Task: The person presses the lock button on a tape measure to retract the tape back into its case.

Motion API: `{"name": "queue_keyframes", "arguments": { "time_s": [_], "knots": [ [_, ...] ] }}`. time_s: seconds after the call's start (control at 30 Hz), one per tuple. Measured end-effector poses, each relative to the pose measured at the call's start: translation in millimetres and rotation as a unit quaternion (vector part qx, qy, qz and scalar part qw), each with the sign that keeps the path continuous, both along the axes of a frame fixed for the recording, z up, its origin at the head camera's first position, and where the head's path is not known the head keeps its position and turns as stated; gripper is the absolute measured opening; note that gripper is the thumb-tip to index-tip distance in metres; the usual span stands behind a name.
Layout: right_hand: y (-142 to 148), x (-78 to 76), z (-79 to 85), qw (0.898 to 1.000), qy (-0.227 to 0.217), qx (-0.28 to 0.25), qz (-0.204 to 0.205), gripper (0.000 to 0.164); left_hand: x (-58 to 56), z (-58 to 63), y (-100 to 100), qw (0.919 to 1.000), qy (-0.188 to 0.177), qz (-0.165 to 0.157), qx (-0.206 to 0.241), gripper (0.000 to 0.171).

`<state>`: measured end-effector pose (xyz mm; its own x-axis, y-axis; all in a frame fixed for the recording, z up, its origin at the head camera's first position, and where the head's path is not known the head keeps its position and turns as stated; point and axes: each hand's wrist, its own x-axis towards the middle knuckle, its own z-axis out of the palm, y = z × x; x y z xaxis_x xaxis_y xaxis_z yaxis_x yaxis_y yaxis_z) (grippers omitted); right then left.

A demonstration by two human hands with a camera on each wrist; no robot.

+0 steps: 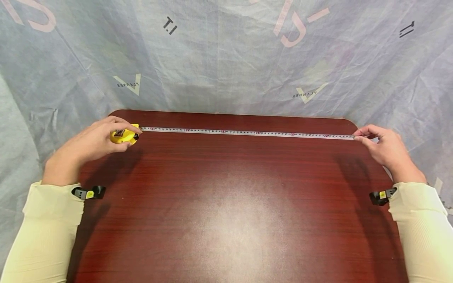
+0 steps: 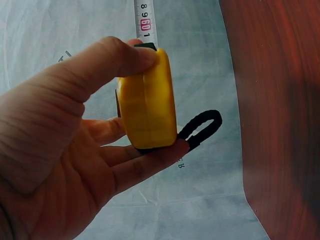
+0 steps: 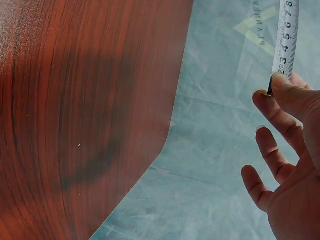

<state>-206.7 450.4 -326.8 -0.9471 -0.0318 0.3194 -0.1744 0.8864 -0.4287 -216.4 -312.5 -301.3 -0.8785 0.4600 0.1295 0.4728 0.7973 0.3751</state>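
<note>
My left hand (image 1: 100, 135) grips the yellow case of a tape measure (image 1: 125, 136) near the table's far left corner. In the left wrist view the thumb lies on the top of the yellow case (image 2: 150, 105), fingers are under it, and a black wrist loop (image 2: 205, 122) sticks out. The white blade (image 1: 240, 133) stretches nearly straight across to the right, with a red 60 mark close to the case. Over the far right corner my right hand (image 1: 383, 145) pinches the blade's end; in the right wrist view the thumb covers part of the metal end hook (image 3: 270, 89).
Below the blade lies a dark red wood-grain table (image 1: 212, 188) with rounded far corners. A grey printed cloth (image 1: 219, 59) hangs behind it and down its sides. Each wrist carries a small black camera mount (image 1: 92, 192) at the sleeve cuff.
</note>
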Motion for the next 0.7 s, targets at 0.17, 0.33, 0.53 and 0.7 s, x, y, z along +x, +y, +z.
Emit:
{"name": "queue_keyframes", "arguments": {
  "time_s": [0.17,0.33,0.53,0.7],
  "knots": [
    [-0.4,-0.2,1.2,1.000,-0.005,0.005,-0.003,0.010,-1.3,-1.3,-0.3,0.9999,0.007,-0.009,0.001,0.040],
    [-0.6,-1.9,0.5,1.000,-0.001,0.004,-0.001,0.009,-1.2,-1.9,-0.6,0.9999,0.011,-0.008,0.000,0.037],
    [-0.6,-4.2,-0.2,1.000,-0.009,0.002,-0.003,0.011,0.3,-0.7,0.4,0.9999,0.006,0.008,-0.012,0.035],
    [-0.6,-5.2,-0.4,1.000,-0.013,0.000,-0.005,0.011,1.3,0.5,0.4,0.9998,-0.004,0.012,-0.015,0.035]
  ]
}}
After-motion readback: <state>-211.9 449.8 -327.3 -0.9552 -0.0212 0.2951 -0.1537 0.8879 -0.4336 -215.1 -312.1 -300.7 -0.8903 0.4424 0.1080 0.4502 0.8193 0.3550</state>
